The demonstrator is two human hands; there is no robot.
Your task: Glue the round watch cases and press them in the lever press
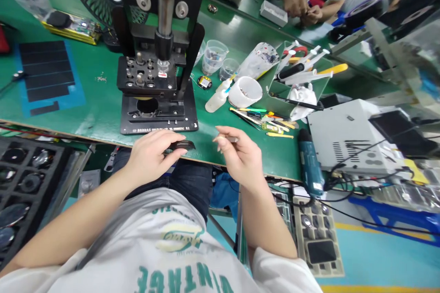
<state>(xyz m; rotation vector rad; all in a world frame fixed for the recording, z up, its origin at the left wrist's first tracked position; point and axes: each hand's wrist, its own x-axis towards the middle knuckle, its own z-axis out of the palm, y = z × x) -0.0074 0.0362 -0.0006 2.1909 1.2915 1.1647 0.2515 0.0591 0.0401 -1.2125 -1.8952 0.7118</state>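
left hand (150, 158) curled, pinching a dark round part (180, 145) at the fingertips, just over the edge of the green surface (103, 114). the part lies roughly flat, its long axis running across toward the right hand (240, 155), which pinches a small slim tool (233, 139) between finger and thumb. the left hand is nearer the black press fixture (158, 116), directly beyond it.

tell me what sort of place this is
Probably a factory assembly line for small devices: there's a long green bench mat, a bench-mounted press, dispensing syringes in a tray, and a co-worker's hands at work across the bench.
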